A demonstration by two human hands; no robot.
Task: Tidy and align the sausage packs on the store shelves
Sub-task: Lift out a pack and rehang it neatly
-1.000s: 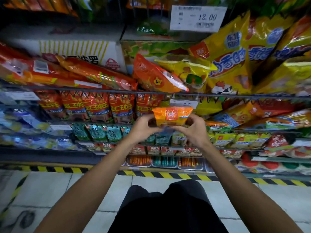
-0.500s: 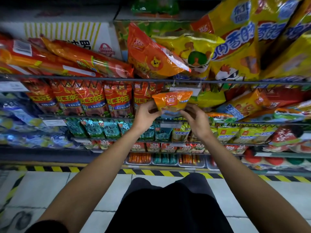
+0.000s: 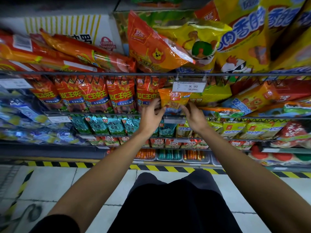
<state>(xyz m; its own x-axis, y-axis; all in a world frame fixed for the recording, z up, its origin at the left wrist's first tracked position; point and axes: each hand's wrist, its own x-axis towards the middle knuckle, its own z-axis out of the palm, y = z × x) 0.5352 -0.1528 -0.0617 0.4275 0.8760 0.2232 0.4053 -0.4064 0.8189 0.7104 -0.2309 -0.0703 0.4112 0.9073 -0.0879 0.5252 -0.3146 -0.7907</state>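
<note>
A small orange sausage pack (image 3: 174,100) sits upright on the second wire shelf, just right of a row of red sausage packs (image 3: 96,95) and under a 9.90 price tag (image 3: 188,86). My left hand (image 3: 151,114) touches its lower left edge with the fingers curled around it. My right hand (image 3: 195,116) pinches its lower right corner. A yellow pack (image 3: 213,95) lies tilted to the right of it.
Large orange (image 3: 156,46) and yellow bags (image 3: 198,39) lean over the top shelf rail (image 3: 101,73). Teal packs (image 3: 107,126) fill the shelf below. Lower shelves hold small red packs and trays of sticks. A yellow-black strip (image 3: 168,168) marks the floor edge.
Both hands have carried the orange pack up and forward from mid-air into the shelf slot under the price tag. The view has moved closer to the shelves.
</note>
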